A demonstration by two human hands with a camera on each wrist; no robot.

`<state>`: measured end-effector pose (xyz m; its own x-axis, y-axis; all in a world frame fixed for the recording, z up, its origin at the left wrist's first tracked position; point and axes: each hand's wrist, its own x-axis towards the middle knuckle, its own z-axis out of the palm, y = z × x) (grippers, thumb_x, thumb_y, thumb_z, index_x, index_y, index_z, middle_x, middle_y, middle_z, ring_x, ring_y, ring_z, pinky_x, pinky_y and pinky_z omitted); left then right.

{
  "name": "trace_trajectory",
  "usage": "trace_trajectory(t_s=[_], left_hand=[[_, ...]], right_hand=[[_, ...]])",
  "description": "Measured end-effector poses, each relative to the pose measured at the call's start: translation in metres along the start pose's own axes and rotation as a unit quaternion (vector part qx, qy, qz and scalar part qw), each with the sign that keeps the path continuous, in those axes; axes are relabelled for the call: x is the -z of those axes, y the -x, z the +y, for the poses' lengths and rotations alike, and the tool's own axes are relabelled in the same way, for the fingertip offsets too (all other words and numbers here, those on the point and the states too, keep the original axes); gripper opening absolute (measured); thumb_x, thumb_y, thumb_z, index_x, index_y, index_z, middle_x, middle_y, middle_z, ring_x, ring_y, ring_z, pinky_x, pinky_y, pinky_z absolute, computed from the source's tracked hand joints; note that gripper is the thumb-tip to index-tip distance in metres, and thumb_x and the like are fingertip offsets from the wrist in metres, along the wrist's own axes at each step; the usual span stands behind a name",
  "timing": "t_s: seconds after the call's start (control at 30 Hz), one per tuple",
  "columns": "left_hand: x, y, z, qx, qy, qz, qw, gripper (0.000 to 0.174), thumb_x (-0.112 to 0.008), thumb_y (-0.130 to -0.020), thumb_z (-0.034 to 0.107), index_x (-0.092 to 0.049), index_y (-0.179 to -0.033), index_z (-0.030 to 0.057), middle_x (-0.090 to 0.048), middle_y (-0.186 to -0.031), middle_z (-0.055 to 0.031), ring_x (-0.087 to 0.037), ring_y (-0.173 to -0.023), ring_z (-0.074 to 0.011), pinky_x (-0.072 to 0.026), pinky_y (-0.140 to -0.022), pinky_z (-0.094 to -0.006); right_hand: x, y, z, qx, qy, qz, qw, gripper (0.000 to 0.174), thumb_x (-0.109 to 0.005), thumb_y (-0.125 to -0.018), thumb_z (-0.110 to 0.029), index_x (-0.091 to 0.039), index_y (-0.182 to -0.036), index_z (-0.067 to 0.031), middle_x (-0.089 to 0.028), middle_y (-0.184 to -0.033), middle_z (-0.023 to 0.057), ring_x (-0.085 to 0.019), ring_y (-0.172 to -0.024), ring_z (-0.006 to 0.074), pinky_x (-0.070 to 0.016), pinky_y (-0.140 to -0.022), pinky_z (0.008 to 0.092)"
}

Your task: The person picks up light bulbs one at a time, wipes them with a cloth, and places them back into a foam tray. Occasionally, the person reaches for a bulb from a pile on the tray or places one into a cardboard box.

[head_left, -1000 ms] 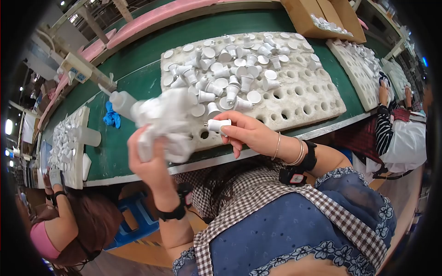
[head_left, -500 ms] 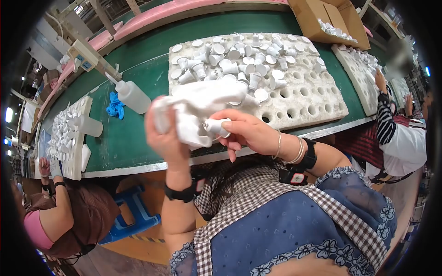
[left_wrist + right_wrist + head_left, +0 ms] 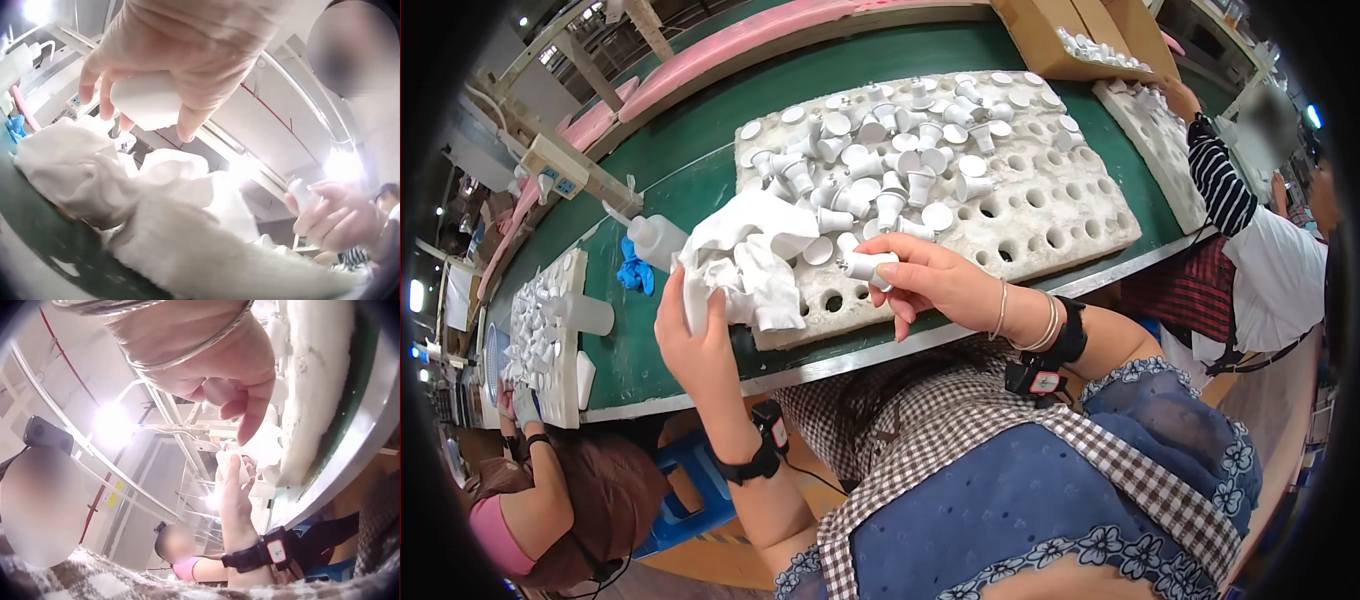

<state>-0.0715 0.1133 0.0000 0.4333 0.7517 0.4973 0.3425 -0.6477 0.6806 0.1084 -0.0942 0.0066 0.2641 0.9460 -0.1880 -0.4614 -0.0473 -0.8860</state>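
My left hand (image 3: pixel 695 330) grips a crumpled white cloth (image 3: pixel 745 265) above the near edge of a white foam tray (image 3: pixel 1040 215); the left wrist view shows the left hand (image 3: pixel 181 44) with its fingers curled round the cloth (image 3: pixel 144 100). My right hand (image 3: pixel 915 275) pinches a small white bulb-shaped part (image 3: pixel 865 267) by its body, metal tip pointing left toward the cloth, a short gap between them. In the right wrist view, the right hand's curled fingers (image 3: pixel 250 406) hide the part.
The foam tray holds several loose white parts (image 3: pixel 890 150) over round holes. A squeeze bottle (image 3: pixel 650 238) and a blue rag (image 3: pixel 635 268) lie on the green belt (image 3: pixel 700 180). Another part-filled tray (image 3: pixel 550 320) sits left, cardboard boxes (image 3: pixel 1060 40) behind, and seated workers on both sides.
My left hand has pulled the cloth away from the part, down and to the left. My right hand still holds the part in about the same place.
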Motion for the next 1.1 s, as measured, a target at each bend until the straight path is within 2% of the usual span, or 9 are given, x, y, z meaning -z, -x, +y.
trace_trajectory(t_s=[0.3, 0.47, 0.57, 0.63, 0.67, 0.77, 0.97, 1.03, 1.1], left_hand=[[0.008, 0.036, 0.013, 0.007, 0.106, -0.087, 0.991, 0.047, -0.065, -0.079, -0.002, -0.055, -0.125, -0.0024, -0.058, -0.124, -0.014, -0.054, -0.113, -0.0263, -0.0393, -0.099, -0.0356], [-0.007, 0.052, 0.038, 0.077, 0.312, -0.157, 0.934, 0.051, -0.067, -0.085, 0.012, -0.05, -0.13, -0.0027, -0.053, -0.128, -0.0132, -0.053, -0.112, -0.0228, -0.0405, -0.097, -0.0327], [-0.027, 0.045, 0.037, -0.038, 0.202, -0.125, 0.971, 0.054, -0.062, -0.09, 0.025, -0.047, -0.133, -0.0035, -0.052, -0.127, -0.0132, -0.052, -0.11, -0.0209, -0.0391, -0.097, -0.0321], [-0.03, 0.043, 0.035, 0.02, 0.275, -0.096, 0.957, 0.053, -0.061, -0.09, 0.023, -0.046, -0.133, -0.0042, -0.052, -0.129, -0.0148, -0.051, -0.113, -0.0239, -0.0371, -0.1, -0.0348], [-0.033, 0.038, 0.024, -0.065, 0.204, -0.027, 0.976, 0.046, -0.058, -0.092, 0.016, -0.048, -0.134, 0.0012, -0.053, -0.127, -0.0119, -0.053, -0.111, -0.0186, -0.0428, -0.093, -0.0301], [-0.012, 0.02, 0.009, -0.037, -0.037, 0.03, 0.998, 0.045, -0.06, -0.092, 0.012, -0.047, -0.133, 0.0003, -0.052, -0.13, -0.0125, -0.051, -0.117, -0.0204, -0.0416, -0.096, -0.0311], [0.01, 0.033, 0.014, -0.005, 0.154, -0.019, 0.988, 0.047, -0.063, -0.091, 0.019, -0.049, -0.131, -0.0009, -0.051, -0.132, -0.0152, -0.049, -0.12, -0.0268, -0.0349, -0.104, -0.0369], [-0.003, 0.043, 0.04, -0.165, 0.018, -0.093, 0.982, 0.049, -0.066, -0.086, 0.022, -0.052, -0.128, 0.0008, -0.047, -0.135, -0.0186, -0.051, -0.116, -0.0341, -0.0358, -0.103, -0.0406], [-0.019, 0.05, 0.056, -0.208, 0.052, -0.127, 0.968, 0.044, -0.065, -0.086, 0.02, -0.057, -0.125, 0.0016, -0.049, -0.134, -0.0188, -0.051, -0.113, -0.0354, -0.0364, -0.101, -0.0435]], right_hand=[[0.065, 0.032, -0.049, -0.082, 0.146, 0.049, 0.985, 0.036, -0.056, -0.095, -0.018, -0.052, -0.127, -0.0044, -0.062, -0.086, 0.0057, -0.061, -0.058, 0.0091, -0.0527, -0.056, 0.023], [0.087, 0.066, -0.082, -0.037, 0.174, 0.145, 0.973, 0.04, -0.057, -0.093, -0.025, -0.051, -0.124, 0.0, -0.058, -0.081, 0.0048, -0.058, -0.054, 0.0084, -0.0542, -0.052, 0.0242], [0.063, 0.066, -0.063, -0.047, 0.134, 0.103, 0.984, 0.037, -0.049, -0.096, -0.017, -0.047, -0.129, -0.0011, -0.06, -0.087, 0.0059, -0.058, -0.059, 0.0079, -0.0549, -0.06, 0.0251], [0.048, 0.063, -0.046, -0.045, 0.112, 0.091, 0.988, 0.036, -0.051, -0.096, -0.017, -0.047, -0.129, -0.0014, -0.061, -0.09, 0.0068, -0.059, -0.06, 0.0081, -0.0545, -0.06, 0.0242], [0.04, 0.058, -0.04, -0.038, 0.111, 0.095, 0.989, 0.033, -0.055, -0.095, -0.02, -0.05, -0.121, -0.0002, -0.061, -0.089, 0.0065, -0.058, -0.056, 0.0079, -0.0535, -0.055, 0.0228], [0.028, 0.042, -0.017, -0.023, 0.076, 0.059, 0.995, 0.034, -0.058, -0.094, -0.02, -0.051, -0.12, 0.0003, -0.062, -0.089, 0.007, -0.059, -0.056, 0.0081, -0.0532, -0.055, 0.0227], [0.008, 0.012, 0.005, -0.014, 0.024, 0.008, 1.0, 0.037, -0.057, -0.095, -0.02, -0.048, -0.122, 0.0022, -0.061, -0.086, 0.0076, -0.058, -0.056, 0.0082, -0.0539, -0.053, 0.0245], [0.001, 0.005, 0.008, -0.016, -0.019, 0.009, 1.0, 0.037, -0.056, -0.095, -0.021, -0.048, -0.122, 0.0024, -0.06, -0.083, 0.0068, -0.057, -0.056, 0.0079, -0.055, -0.053, 0.026], [-0.005, 0.003, 0.012, -0.016, -0.013, 0.013, 1.0, 0.036, -0.055, -0.096, -0.022, -0.049, -0.123, 0.001, -0.059, -0.081, 0.0061, -0.055, -0.056, 0.0079, -0.0557, -0.053, 0.0275]])
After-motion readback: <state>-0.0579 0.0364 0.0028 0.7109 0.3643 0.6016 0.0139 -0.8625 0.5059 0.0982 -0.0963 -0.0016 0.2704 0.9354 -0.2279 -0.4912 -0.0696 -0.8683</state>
